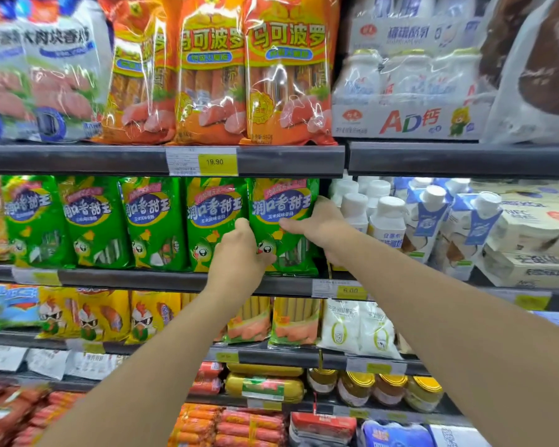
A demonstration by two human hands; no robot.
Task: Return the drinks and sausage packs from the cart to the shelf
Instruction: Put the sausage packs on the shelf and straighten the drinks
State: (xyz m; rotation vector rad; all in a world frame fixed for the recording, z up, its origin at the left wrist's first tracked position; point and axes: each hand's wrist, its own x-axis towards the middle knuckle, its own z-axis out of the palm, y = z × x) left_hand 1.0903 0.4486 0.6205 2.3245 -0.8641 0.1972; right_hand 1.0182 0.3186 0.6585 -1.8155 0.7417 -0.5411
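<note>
A green sausage pack (284,204) stands upright at the right end of a row of matching green packs (155,221) on the middle shelf (126,279). My left hand (241,253) grips its lower left edge. My right hand (320,225) holds its right edge, thumb across the front. White drink bottles (386,217) and blue-and-white cartons (433,214) stand just right of the pack. The cart is out of view.
Orange sausage packs (288,75) fill the shelf above, beside a boxed AD milk multipack (407,121). Yellow packs (88,317) sit on the shelf below, with jars (391,388) and red sausages (249,424) lower down. A price tag (217,161) reads 19.90.
</note>
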